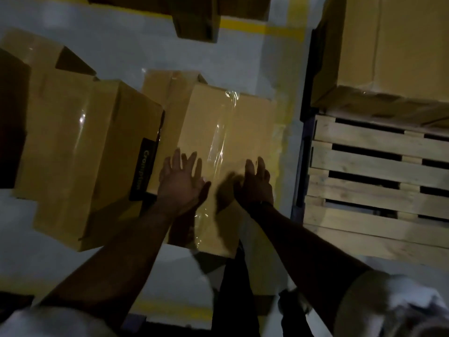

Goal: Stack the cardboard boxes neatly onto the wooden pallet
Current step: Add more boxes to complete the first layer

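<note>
A taped cardboard box [218, 132] lies on the grey floor right in front of me. My left hand [181, 178] hovers over its near left part with fingers spread and holds nothing. Over the near right part my right hand [256, 182] is spread too; whether either hand touches the lid is unclear. The wooden pallet [374, 181] sits to the right, its slats bare in front. A large cardboard box [398, 49] stands on the pallet's far part.
A bigger box with a dark label [80, 152] lies at the left, close against the middle box. More boxes [194, 18] sit at the top. Yellow floor lines [262, 27] cross the floor. My dark trouser legs [233, 288] are below.
</note>
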Tool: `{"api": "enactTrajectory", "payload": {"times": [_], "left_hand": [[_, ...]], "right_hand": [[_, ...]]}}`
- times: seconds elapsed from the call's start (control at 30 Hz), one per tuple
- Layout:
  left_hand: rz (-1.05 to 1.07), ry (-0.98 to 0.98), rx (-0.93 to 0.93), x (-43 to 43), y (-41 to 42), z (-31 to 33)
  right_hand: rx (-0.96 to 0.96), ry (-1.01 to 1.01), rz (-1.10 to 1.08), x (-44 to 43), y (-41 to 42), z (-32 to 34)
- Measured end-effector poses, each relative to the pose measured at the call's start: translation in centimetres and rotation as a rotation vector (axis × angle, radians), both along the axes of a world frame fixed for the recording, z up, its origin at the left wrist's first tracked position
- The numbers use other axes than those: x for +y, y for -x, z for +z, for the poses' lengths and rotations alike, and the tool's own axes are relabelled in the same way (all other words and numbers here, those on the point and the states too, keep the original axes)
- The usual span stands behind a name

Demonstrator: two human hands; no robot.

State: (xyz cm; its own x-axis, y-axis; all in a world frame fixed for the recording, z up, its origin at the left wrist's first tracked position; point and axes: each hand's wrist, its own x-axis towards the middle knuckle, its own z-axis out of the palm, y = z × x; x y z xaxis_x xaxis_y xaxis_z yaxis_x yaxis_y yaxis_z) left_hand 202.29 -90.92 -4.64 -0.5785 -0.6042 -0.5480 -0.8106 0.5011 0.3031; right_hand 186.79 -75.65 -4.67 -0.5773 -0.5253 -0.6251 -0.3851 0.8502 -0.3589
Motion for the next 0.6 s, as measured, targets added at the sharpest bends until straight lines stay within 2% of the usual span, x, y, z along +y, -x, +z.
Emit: {"api": "enactTrajectory", "payload": {"times": [0.13,0.27,0.43,0.6], "left_hand": [[0.034,-0.002,0.006,-2.2,1.7,-4.1],[0.053,-0.002,0.049,-2.6,2.4,-6.9],[0.107,0.061,0.018,-1.9,3.5,-6.8],[0.084,0.114,0.035,1.5,7.4,-4.6]], "right_hand": [[-0.055,-0.035,-0.065,-1.6,-0.8,-4.1],[-0.047,-0.017,-0.105,-2.5,-1.7,-5.4],[0.017,0.064,-0.134,-1.9,-2.0,-7.6],[0.085,0.12,-0.155,2.9,0.6,-7.7]]}}
